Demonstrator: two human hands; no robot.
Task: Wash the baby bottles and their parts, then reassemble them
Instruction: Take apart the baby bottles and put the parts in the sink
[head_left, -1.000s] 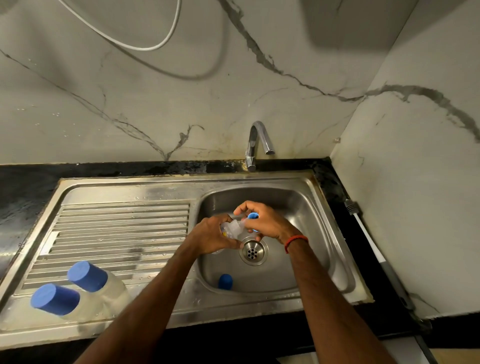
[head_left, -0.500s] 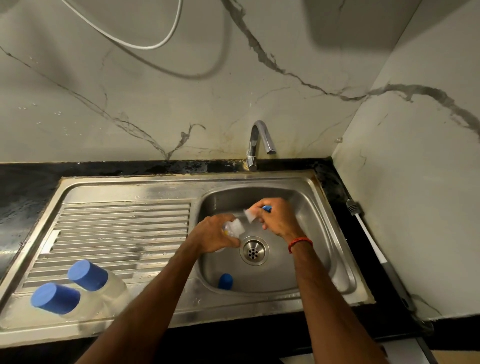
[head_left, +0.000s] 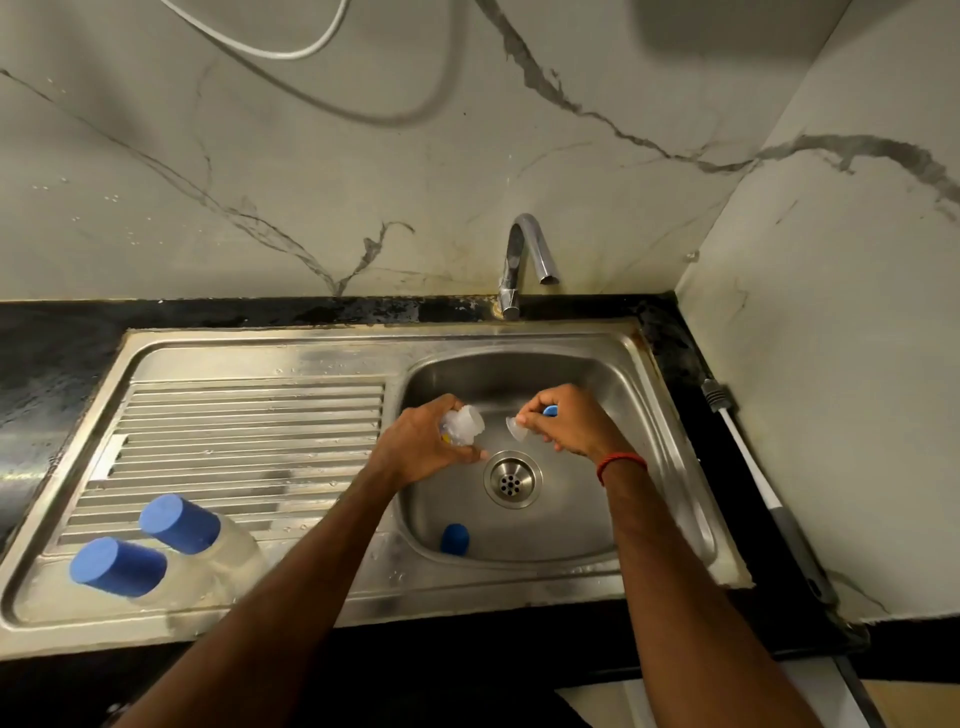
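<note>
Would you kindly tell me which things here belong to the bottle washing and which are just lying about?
Job in hand: clear bottle in the left hand; teat in the right hand; blue cap in the sink; nearer capped bottle and farther capped bottle on the drainboard; tap.
Lying about: white-handled tool by the right wall; white cable.

Stainless-steel sink unit (head_left: 519, 338) set in a glossy black stone countertop (head_left: 62, 343), filling the middle of the frame. Its ribbed steel drainboard (head_left: 249, 431) occupies the left half and is beaded with water. A round perforated drain strainer (head_left: 512, 479) sits in the basin floor at centre right. A curved chrome tap (head_left: 524, 254) rises behind the basin. Pale grey-veined marble walls (head_left: 363, 171) meet at a corner on the right. A thin white cable (head_left: 280, 52) loops across the upper left. A slim white-and-grey rod (head_left: 748, 460) lies along the right-hand counter edge.
</note>
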